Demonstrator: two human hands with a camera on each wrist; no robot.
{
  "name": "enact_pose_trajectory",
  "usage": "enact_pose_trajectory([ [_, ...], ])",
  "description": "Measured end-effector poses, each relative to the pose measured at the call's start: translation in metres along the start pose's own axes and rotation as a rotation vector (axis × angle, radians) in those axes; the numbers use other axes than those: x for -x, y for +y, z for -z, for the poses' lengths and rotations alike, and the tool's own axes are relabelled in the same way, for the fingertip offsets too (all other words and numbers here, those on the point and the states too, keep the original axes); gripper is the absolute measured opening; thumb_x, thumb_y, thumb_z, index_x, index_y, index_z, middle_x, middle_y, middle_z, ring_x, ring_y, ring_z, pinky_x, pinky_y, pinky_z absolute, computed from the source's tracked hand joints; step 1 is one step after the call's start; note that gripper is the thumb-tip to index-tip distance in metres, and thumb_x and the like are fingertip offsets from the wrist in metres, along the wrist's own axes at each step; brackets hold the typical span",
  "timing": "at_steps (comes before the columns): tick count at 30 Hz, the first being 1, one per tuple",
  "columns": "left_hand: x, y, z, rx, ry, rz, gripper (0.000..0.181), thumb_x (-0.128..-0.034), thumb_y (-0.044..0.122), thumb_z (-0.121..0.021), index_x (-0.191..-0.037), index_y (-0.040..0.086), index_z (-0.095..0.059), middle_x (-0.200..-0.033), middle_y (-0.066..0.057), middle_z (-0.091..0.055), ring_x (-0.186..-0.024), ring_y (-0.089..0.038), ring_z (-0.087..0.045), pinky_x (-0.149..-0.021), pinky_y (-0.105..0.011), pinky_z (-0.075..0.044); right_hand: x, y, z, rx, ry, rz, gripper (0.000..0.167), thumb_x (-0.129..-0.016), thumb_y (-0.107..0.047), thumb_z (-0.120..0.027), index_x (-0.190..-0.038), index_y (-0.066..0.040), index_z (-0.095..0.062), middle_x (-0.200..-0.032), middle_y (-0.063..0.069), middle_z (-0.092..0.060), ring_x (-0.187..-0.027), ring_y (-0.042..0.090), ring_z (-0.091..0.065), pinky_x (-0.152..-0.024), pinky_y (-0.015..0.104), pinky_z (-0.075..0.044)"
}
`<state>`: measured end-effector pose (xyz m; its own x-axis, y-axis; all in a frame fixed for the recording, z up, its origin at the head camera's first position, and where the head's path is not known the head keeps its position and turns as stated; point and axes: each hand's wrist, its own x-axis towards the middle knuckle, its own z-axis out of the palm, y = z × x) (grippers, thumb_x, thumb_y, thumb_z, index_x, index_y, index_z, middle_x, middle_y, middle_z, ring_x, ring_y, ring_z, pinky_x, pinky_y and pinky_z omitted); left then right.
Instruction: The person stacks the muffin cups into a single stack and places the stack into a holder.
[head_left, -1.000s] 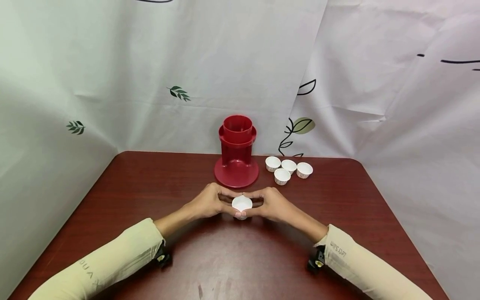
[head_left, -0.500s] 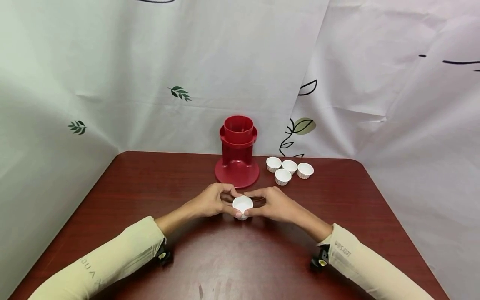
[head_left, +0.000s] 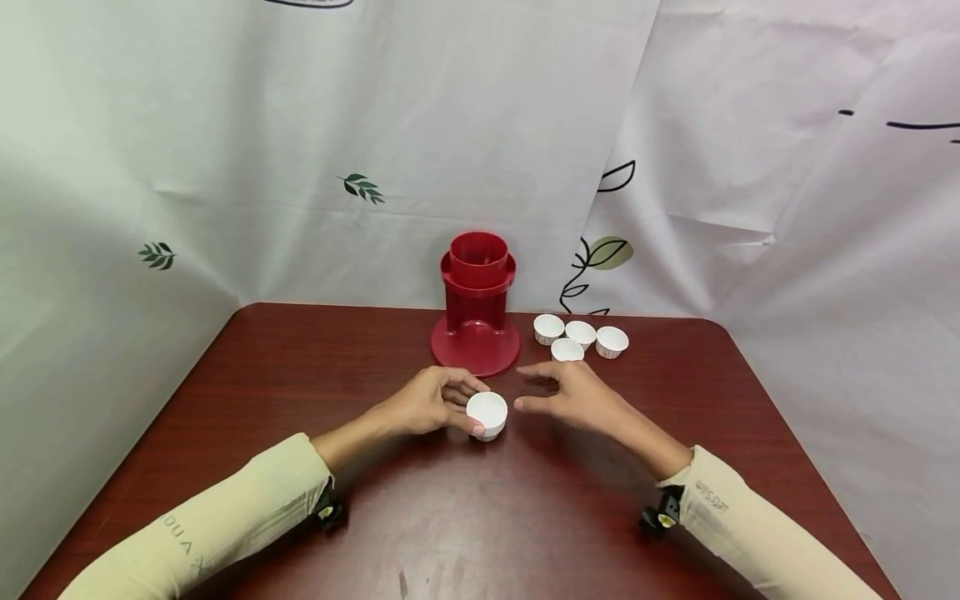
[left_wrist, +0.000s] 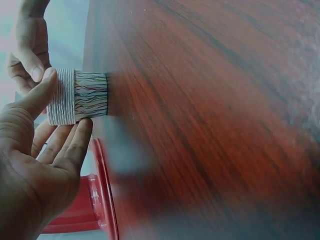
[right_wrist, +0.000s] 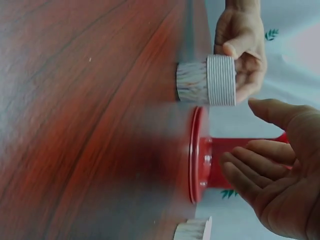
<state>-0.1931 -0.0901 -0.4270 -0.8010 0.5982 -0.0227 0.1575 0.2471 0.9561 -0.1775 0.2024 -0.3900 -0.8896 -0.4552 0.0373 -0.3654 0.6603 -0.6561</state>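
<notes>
A stack of nested white paper baking cups (head_left: 487, 414) stands upright on the table in front of the red holder. Its many rims and the coloured wavy lines on the bottom cup (left_wrist: 91, 94) show in the left wrist view. My left hand (head_left: 427, 402) holds the stack from the left, thumb in front and fingers behind. To the right of the stack, my right hand (head_left: 576, 397) is apart from it, its thumb and fingers spread with nothing between them. Several single white baking cups (head_left: 611, 342) sit behind the right hand, which overlaps the nearest one slightly.
A red plastic holder (head_left: 477, 300) with a round base and an upright tube stands near the back edge of the brown table (head_left: 480, 517). Behind the table hangs a white cloth (head_left: 450, 108) with leaf prints.
My right hand has let go of the stack and moved away to the right, its fingers parting. My left hand stays at the stack, which has hardly moved.
</notes>
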Motion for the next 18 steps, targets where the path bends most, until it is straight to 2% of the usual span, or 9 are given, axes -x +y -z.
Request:
enact_pose_trajectory([
  [8, 0.001, 0.000, 0.000, 0.001, -0.004, -0.006, 0.052, -0.0846, 0.000, -0.098, -0.133, -0.002, -0.079, -0.125, -0.018, -0.084, -0.103, -0.018, -0.084, -0.097, -0.033, -0.070, 0.003, 0.012, 0.009, 0.055, 0.098, -0.065, 0.054, -0.098, -0.034, -0.087, -0.143, -0.005, -0.077, -0.135, 0.014, -0.083, -0.131, 0.032, -0.077, -0.113, 0.056, -0.062],
  [14, -0.002, 0.000, 0.003, -0.019, -0.022, -0.008, 0.042, -0.0836, -0.002, -0.098, -0.122, -0.003, -0.081, -0.134, -0.021, -0.082, -0.105, -0.019, -0.084, -0.097, -0.031, -0.070, 0.004, 0.022, 0.018, 0.035, 0.153, -0.090, 0.049, -0.100, -0.030, -0.087, -0.139, -0.001, -0.078, -0.130, 0.017, -0.084, -0.120, 0.031, -0.082, -0.107, 0.054, -0.065],
  [18, -0.004, 0.001, 0.003, -0.032, -0.028, -0.003, 0.040, -0.0825, -0.002, -0.098, -0.119, -0.002, -0.081, -0.132, -0.020, -0.082, -0.105, -0.018, -0.084, -0.096, -0.028, -0.070, 0.005, 0.028, 0.024, 0.031, 0.201, -0.118, 0.046, -0.099, -0.027, -0.087, -0.135, 0.000, -0.079, -0.124, 0.016, -0.085, -0.115, 0.028, -0.084, -0.102, 0.049, -0.068],
])
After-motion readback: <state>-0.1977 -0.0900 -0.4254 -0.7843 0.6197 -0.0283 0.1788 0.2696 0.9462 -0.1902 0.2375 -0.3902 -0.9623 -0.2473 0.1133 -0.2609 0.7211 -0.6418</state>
